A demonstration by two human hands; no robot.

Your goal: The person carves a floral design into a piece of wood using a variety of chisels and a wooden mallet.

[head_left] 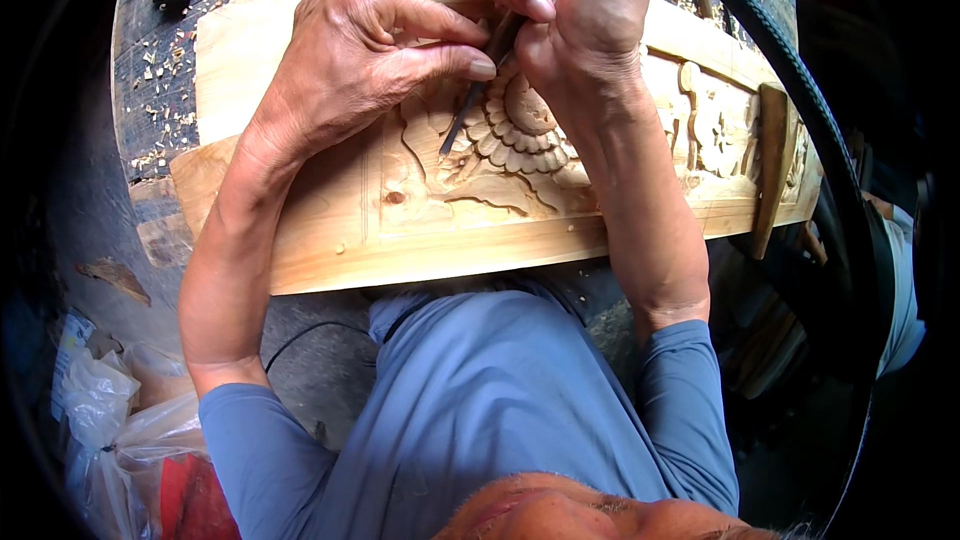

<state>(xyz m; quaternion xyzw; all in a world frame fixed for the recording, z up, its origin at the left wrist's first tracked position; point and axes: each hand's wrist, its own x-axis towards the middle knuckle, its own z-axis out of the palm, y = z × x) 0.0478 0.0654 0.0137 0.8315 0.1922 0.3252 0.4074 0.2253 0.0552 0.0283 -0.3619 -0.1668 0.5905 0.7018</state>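
Across the table, in front of your body, lies a long carved panel of pale wood, its relief showing a rounded, scalloped motif near the middle. Your right grip is closed round the dark handle of a chisel, fingers curled over it. The blade slants down toward your left, its tip over the carving just left of the scallops; you cannot tell whether it touches the wood. Your left grip reaches in from the other side, fingers bent and thumb near the shaft, but whether it holds the tool cannot be told. Behind the panel's left end lies a plain board. A tapered wooden piece lies across the panel's right part. Wood chips litter the table's left side, and a clear plastic bag stands low at your left.
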